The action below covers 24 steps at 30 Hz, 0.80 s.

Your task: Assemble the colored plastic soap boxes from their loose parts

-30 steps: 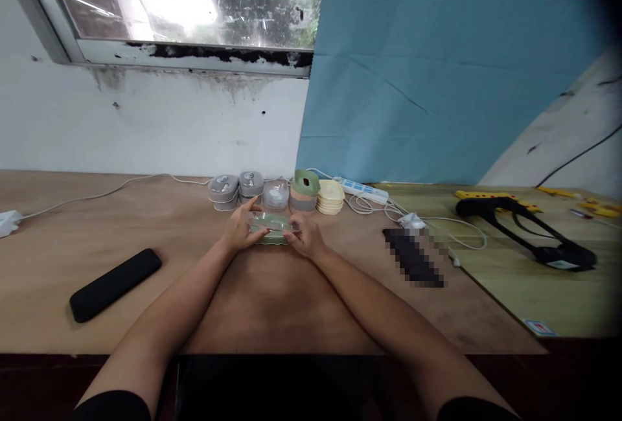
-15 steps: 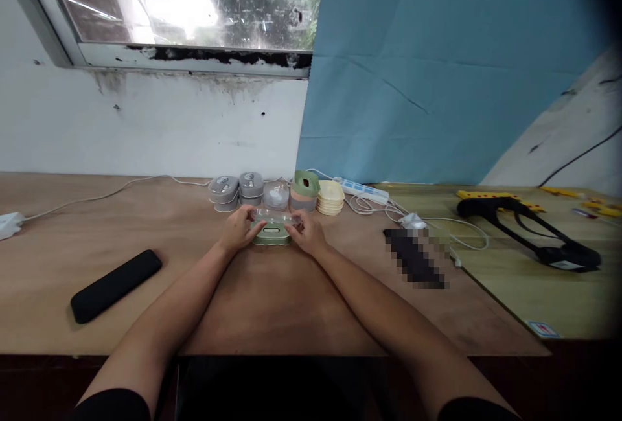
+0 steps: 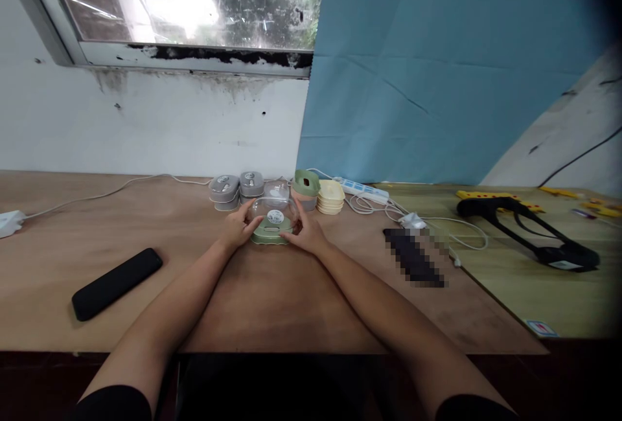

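A clear plastic cover (image 3: 262, 206) with a round white label tilts over a low green box base (image 3: 270, 238) with a slot in it. My left hand (image 3: 238, 228) holds the cover's left side, its thumb low near the base. On the opposite side, my right hand (image 3: 308, 233) grips the cover between thumb and fingers. The base rests on the brown table. Whether the cover is seated all round the base, I cannot tell, since my fingers hide both sides.
Behind my hands stand grey lidded boxes (image 3: 224, 192), another clear cover (image 3: 278, 189), a stack with a green top (image 3: 306, 182) and stacked cream pieces (image 3: 330, 197). A black case (image 3: 116, 284) lies left. Rightward are a power strip (image 3: 363, 190), cables and a black frame (image 3: 529, 233).
The clear cover has tipped from nearly edge-on to showing its face and label, sitting over the green base. My fingers have shifted up along its sides.
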Tool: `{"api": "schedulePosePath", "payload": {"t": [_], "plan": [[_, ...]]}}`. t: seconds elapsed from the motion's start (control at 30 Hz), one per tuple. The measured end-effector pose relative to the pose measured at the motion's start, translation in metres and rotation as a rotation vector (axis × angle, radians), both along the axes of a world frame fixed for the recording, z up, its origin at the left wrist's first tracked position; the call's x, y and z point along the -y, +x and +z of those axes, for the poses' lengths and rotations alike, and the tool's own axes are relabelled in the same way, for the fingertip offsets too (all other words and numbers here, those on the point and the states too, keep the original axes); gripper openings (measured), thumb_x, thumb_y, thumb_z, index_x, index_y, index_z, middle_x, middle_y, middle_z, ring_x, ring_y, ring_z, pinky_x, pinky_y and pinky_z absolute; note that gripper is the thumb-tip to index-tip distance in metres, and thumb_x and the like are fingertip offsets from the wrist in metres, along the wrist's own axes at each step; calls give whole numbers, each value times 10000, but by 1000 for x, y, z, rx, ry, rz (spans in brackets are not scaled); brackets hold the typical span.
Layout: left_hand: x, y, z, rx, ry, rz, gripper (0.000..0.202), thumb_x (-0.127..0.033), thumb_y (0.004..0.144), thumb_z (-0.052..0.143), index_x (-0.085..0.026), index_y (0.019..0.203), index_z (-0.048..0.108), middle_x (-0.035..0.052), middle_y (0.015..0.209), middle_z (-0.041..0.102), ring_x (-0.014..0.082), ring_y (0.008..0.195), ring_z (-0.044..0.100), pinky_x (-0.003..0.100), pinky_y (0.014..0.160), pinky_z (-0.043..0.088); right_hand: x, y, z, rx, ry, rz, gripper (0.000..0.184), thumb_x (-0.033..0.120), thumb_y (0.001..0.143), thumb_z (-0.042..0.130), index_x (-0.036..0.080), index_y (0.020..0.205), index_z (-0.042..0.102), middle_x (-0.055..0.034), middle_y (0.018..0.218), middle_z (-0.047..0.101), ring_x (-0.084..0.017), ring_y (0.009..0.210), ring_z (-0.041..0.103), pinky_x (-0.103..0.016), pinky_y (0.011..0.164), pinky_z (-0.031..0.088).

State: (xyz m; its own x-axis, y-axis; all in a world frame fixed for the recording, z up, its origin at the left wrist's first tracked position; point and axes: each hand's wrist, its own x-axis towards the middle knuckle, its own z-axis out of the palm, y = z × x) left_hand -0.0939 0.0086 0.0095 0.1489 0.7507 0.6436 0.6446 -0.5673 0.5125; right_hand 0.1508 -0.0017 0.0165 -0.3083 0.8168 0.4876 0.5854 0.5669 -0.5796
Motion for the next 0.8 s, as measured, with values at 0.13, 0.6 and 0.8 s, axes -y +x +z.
{"api": "schedulePosePath", "payload": {"t": [0.13, 0.6, 0.8], "plan": [[0, -7, 3, -55, -7, -34, 596, -554, 884, 456, -127, 1292, 539, 9, 685, 604, 142, 625, 569, 244, 648, 441, -2, 2, -2, 40, 20, -60, 1019, 524, 656, 747, 183, 1486, 263, 12, 739, 637, -155, 644, 585, -282, 669, 473], [2, -5, 9, -284, -138, 44, 582, -605, 849, 467, -179, 1229, 580, 26, 716, 644, 204, 701, 610, 269, 627, 388, -7, 5, -3, 254, -38, -177, 521, 638, 695, 640, 189, 956, 660, -12, 715, 639, -147, 634, 533, -237, 550, 305], [1, -2, 9, -370, -232, 73, 514, -586, 880, 411, -188, 1124, 627, 39, 745, 653, 204, 711, 603, 272, 621, 367, -11, 5, -3, 322, -88, -167, 485, 642, 716, 619, 190, 889, 640, -20, 744, 645, -142, 640, 515, -238, 549, 279]]}}
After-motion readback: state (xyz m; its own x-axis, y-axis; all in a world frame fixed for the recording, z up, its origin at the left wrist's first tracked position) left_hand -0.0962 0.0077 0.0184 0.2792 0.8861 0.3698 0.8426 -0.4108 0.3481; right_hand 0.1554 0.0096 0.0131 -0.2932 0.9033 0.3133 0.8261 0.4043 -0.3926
